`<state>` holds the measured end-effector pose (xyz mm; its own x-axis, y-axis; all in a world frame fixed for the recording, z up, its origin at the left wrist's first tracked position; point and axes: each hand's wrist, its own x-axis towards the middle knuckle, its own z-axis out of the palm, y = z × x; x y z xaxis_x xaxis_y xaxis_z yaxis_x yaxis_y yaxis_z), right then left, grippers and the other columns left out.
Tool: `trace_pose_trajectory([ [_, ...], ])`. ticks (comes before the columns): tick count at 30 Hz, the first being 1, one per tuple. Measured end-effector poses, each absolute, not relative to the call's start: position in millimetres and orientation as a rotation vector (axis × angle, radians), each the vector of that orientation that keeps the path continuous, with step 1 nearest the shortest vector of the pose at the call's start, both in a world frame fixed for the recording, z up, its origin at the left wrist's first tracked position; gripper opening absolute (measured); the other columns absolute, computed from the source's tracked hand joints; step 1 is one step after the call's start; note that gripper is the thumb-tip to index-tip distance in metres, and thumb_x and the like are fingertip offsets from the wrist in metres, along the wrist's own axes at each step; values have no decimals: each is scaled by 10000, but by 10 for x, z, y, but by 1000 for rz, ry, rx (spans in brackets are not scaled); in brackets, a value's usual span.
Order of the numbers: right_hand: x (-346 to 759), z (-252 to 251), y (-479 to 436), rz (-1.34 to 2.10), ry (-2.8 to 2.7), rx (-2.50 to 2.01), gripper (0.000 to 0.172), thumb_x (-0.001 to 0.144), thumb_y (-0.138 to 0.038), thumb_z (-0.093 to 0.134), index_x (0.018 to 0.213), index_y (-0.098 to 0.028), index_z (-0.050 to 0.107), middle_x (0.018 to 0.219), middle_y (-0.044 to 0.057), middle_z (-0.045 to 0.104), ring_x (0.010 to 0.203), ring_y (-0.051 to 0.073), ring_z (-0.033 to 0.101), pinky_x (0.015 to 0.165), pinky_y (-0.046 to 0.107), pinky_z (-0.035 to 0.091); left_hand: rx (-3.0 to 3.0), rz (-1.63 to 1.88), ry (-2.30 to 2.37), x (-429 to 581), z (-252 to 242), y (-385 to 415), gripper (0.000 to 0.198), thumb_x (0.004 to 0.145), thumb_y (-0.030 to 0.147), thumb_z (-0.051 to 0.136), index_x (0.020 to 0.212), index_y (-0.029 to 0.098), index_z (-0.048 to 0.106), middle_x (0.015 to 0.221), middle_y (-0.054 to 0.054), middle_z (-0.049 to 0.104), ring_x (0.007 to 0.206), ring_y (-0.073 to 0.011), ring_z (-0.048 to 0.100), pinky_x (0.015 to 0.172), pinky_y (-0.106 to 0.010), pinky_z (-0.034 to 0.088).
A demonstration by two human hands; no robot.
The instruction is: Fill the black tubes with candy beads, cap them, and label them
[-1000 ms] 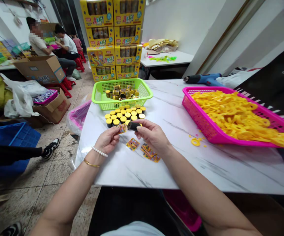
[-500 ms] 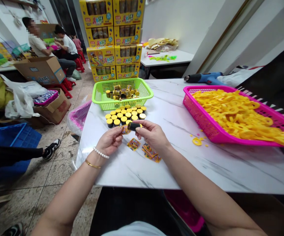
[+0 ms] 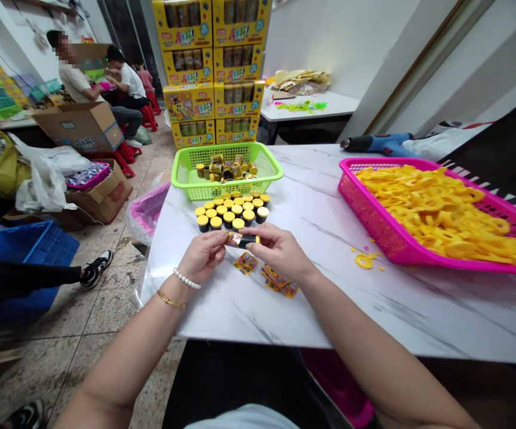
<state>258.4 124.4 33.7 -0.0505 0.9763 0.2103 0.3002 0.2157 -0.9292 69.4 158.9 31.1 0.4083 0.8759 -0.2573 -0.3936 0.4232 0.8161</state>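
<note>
My right hand (image 3: 282, 250) pinches a small black jar (image 3: 249, 241) with a yellow lid, tilted on its side. In my left hand (image 3: 203, 256), fingertips grip a colourful printed sleeve (image 3: 232, 238) that meets the jar's bottom end; it seems to overlap it, but how far cannot be made out. Just beyond my hands stand rows of black jars (image 3: 228, 217) with yellow lids. On the table below lie a few flat printed sleeves (image 3: 246, 263) and a fanned pile of sleeves (image 3: 280, 281). A white bead bracelet and a gold bangle are on my left wrist.
A green basket (image 3: 184, 189) holds wrapped jars. On the right, a pink basket (image 3: 351, 199) is heaped with yellow plastic rings (image 3: 432, 208). A blue heat gun (image 3: 378, 143) lies behind it. Yellow boxes (image 3: 190, 104) are stacked beyond the table; people sit at the back left.
The printed sleeve and the jar have come together end to end, the sleeve now lying against the jar's bottom. The whole view has shifted slightly.
</note>
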Motion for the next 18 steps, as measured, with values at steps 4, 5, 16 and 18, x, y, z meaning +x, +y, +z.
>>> trace_pose_trajectory([
  [4,2598,312,1242,841,-1489,-1217,241,732,-252,661,948,-188,745,807,8,561,655,110,501,597,267,418,900,892,865,697,308,1564,451,567,440,901,770,73,736,620,-22,631,399,-17,406,363,-170,180],
  [5,2605,315,1240,825,-1474,-1209,224,735,-255,669,936,-186,740,803,9,563,656,111,501,593,265,418,915,909,889,698,312,1560,468,564,455,900,793,79,742,605,-13,620,406,-23,408,368,-172,179],
  [16,2599,257,1227,665,-1793,-962,426,833,-220,694,1253,-295,684,1014,43,564,805,129,578,698,286,544,1155,818,811,662,371,1550,474,594,423,899,886,101,710,696,-17,654,543,-88,556,512,-221,440],
  [18,2602,231,1230,611,-1850,-950,452,867,-224,658,1311,-307,646,1037,54,572,867,149,587,727,302,556,1164,801,816,672,348,1559,479,578,423,906,868,102,701,687,-7,648,507,-75,532,505,-224,427],
])
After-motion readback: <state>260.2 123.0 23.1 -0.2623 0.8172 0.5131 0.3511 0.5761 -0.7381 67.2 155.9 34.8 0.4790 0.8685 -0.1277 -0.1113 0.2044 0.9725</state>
